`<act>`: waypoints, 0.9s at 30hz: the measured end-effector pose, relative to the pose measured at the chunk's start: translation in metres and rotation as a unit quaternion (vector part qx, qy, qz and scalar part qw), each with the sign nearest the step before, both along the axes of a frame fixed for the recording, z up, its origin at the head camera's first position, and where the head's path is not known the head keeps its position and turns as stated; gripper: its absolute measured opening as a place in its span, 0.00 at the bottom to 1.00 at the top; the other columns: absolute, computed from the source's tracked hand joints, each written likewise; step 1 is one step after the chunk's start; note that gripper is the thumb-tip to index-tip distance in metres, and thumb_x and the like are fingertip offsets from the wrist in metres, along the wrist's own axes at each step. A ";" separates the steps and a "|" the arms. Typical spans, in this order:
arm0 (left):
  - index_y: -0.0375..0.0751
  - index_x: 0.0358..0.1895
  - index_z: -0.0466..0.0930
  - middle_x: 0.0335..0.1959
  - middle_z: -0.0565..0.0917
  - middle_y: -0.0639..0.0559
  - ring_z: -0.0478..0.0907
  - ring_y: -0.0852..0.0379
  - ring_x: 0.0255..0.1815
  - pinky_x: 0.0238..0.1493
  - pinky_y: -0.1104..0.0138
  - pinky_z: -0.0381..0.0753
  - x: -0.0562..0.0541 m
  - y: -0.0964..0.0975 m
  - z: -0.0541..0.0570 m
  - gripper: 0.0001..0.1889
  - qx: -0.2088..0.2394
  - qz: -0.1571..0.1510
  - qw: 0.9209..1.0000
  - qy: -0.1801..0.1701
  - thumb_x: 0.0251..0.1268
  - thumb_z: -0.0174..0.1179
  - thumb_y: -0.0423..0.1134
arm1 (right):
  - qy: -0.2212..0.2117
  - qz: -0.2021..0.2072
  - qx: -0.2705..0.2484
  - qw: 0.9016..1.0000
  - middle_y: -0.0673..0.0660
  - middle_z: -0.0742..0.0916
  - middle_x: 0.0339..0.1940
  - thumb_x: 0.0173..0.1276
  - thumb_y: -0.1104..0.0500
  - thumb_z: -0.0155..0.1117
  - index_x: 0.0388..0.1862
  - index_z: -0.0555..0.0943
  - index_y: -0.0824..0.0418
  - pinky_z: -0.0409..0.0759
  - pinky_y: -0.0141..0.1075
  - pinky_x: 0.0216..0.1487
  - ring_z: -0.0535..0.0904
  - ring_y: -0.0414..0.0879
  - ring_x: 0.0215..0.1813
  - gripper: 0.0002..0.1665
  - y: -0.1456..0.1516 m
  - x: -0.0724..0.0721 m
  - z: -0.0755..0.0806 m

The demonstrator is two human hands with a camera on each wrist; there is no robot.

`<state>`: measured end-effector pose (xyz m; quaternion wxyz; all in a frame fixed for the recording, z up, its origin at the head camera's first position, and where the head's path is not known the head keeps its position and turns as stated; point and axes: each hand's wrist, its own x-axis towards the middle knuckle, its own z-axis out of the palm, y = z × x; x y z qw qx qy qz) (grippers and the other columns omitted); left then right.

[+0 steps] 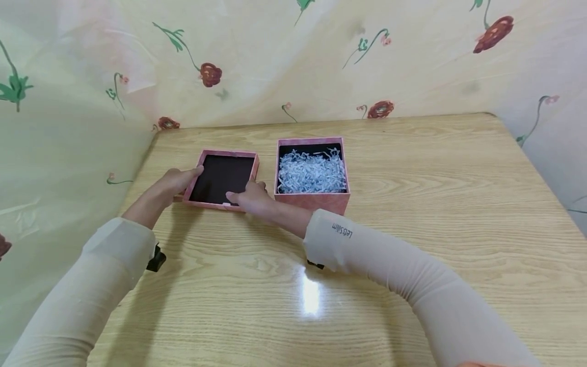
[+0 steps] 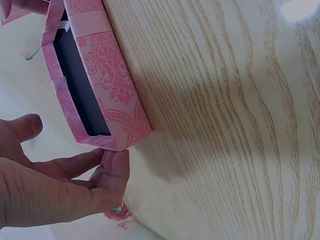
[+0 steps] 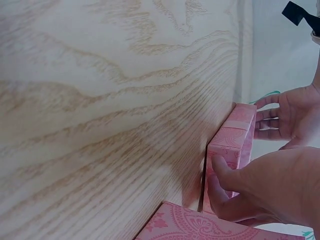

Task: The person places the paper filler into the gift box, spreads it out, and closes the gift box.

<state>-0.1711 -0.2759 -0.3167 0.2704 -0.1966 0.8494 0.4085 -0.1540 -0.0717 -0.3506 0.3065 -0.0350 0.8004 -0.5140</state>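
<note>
A pink patterned box lid (image 1: 221,178) with a black inside lies upturned on the left of the table. At its left side is my left hand (image 1: 176,182), its fingertips touching the outer wall near a corner; in the left wrist view the thumb (image 2: 31,126) stands apart above. My right hand (image 1: 254,199) grips the near right corner of the lid, thumb at the front and fingers along the right wall. Just right of it stands the matching pink box (image 1: 316,202), uncovered and filled with pale blue shredded paper (image 1: 312,172).
Both stand on a wood-grain table (image 1: 412,204). Flower-printed sheeting (image 1: 275,66) hangs behind the table and along its left side. A shiny reflection (image 1: 310,295) lies on the near tabletop. Black wrist gear (image 1: 156,259) shows under the left sleeve.
</note>
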 end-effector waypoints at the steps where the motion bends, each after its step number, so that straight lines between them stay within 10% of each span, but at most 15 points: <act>1: 0.23 0.73 0.31 0.74 0.45 0.29 0.49 0.37 0.74 0.70 0.51 0.57 0.000 0.000 -0.001 0.47 0.000 0.000 1.000 0.000 0.73 0.38 0.61 | -0.002 -0.001 -0.002 1.000 0.64 0.57 0.73 0.72 0.45 0.56 0.78 0.50 0.59 0.59 0.48 0.71 0.58 0.54 0.71 0.44 0.000 0.000 0.000; 27: 0.23 0.73 0.40 0.73 0.49 0.33 0.53 0.42 0.70 0.71 0.51 0.57 0.008 0.002 0.009 0.48 0.018 0.013 1.000 0.010 0.70 0.39 0.65 | -0.038 -0.024 -0.028 0.999 0.63 0.53 0.75 0.70 0.45 0.59 0.78 0.48 0.64 0.58 0.47 0.72 0.58 0.56 0.71 0.48 0.001 0.004 0.013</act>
